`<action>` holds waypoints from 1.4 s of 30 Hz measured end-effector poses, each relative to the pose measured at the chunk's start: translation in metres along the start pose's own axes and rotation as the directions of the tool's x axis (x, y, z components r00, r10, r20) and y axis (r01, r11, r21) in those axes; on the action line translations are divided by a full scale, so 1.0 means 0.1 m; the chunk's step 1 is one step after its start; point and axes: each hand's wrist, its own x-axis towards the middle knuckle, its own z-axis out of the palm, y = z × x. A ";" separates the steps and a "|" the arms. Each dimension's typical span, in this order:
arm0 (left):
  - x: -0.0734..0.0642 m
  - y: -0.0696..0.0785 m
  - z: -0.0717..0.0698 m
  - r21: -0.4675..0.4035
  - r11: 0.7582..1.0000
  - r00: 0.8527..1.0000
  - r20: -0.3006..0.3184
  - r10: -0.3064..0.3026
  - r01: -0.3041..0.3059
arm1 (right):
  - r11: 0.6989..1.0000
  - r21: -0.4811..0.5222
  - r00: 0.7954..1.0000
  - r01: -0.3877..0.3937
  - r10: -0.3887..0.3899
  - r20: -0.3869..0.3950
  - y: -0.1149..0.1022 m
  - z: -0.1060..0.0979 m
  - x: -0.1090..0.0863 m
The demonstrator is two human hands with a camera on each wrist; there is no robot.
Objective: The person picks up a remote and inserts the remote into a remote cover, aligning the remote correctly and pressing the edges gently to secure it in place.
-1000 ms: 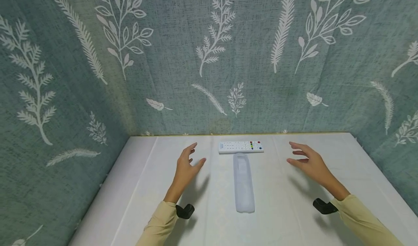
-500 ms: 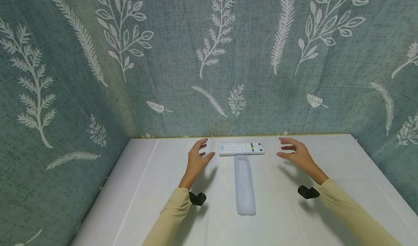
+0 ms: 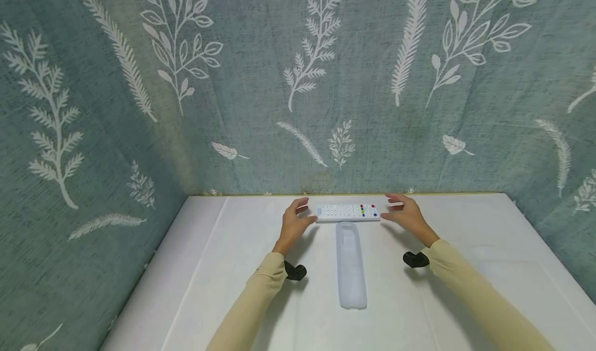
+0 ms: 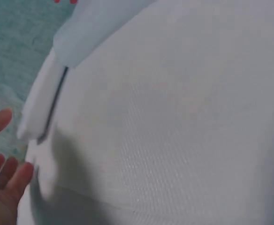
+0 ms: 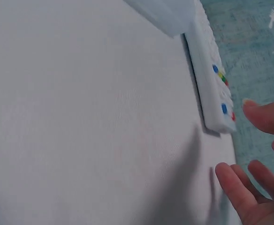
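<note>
A white remote control with rows of pale buttons and a few coloured ones lies crosswise near the table's back edge. Just below it, a translucent bluish-white remote cover lies lengthwise. My left hand is at the remote's left end, thumb and fingers spread apart. Opposite it, my right hand is at the right end with relaxed fingers. In both wrist views a gap shows between the fingertips and the remote. Neither hand holds anything.
The white-covered table ends at a green-blue fabric wall with white leaf prints, close behind the remote. More of this fabric rises on both sides. A black wrist camera sits under each forearm.
Both hands have moved inward, the left to the right and the right to the left, closing in on the remote's ends. The remote and cover stay in place on the table.
</note>
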 end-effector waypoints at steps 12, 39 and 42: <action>0.07 -0.21 0.09 -0.202 0.979 0.994 0.112 0.003 0.019 | 0.998 0.045 0.994 -0.044 0.048 -0.100 0.07 0.35 0.12; -0.13 0.38 -0.12 -0.291 0.957 0.992 0.121 0.018 0.018 | 0.990 0.136 0.998 0.026 -0.019 -0.053 -0.10 0.21 -0.09; -0.13 0.39 -0.12 -0.301 0.953 0.994 0.113 0.009 0.025 | 0.991 0.128 0.998 0.046 -0.039 -0.059 -0.12 0.18 -0.11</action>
